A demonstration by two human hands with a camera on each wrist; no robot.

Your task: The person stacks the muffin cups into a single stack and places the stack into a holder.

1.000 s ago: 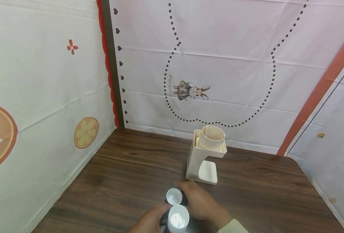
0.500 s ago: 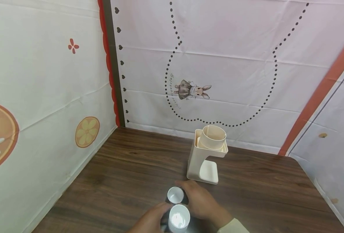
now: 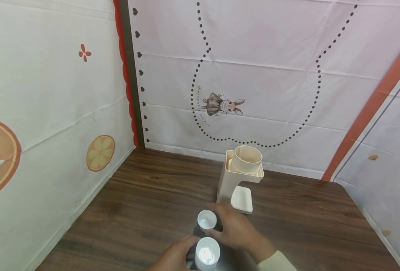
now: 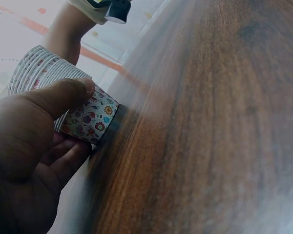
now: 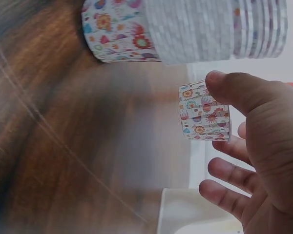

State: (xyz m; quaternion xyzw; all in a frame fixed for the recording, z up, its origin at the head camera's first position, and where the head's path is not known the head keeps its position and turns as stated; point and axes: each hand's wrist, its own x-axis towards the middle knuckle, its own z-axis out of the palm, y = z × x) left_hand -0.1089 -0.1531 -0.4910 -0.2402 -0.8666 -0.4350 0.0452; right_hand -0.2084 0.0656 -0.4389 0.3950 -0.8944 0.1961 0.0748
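My left hand point(image 3: 175, 254) grips a stack of nested paper cups point(image 4: 94, 116), white with a colourful flower print, close to the tabletop at the near edge of the head view. Thumb on one side and fingers on the other hold it near its lower part. Just beyond the stack, my right hand point(image 3: 235, 227) pinches a single-looking paper cup point(image 5: 205, 111) of the same print between thumb and forefinger, its other fingers spread. A gap separates this cup from the stack in the right wrist view. Whether several cups are nested in it, I cannot tell.
A cream plastic stand point(image 3: 225, 184) with a round, open-topped tube point(image 3: 247, 162) stands on the dark wooden table point(image 3: 145, 203) beyond my right hand. Printed cloth walls point(image 3: 173, 75) enclose the table at the back and both sides.
My right hand has moved slightly forward with the small cup, widening the gap to the stack. Thumb and forefinger now sit around that cup. The left hand and its stack stay put.
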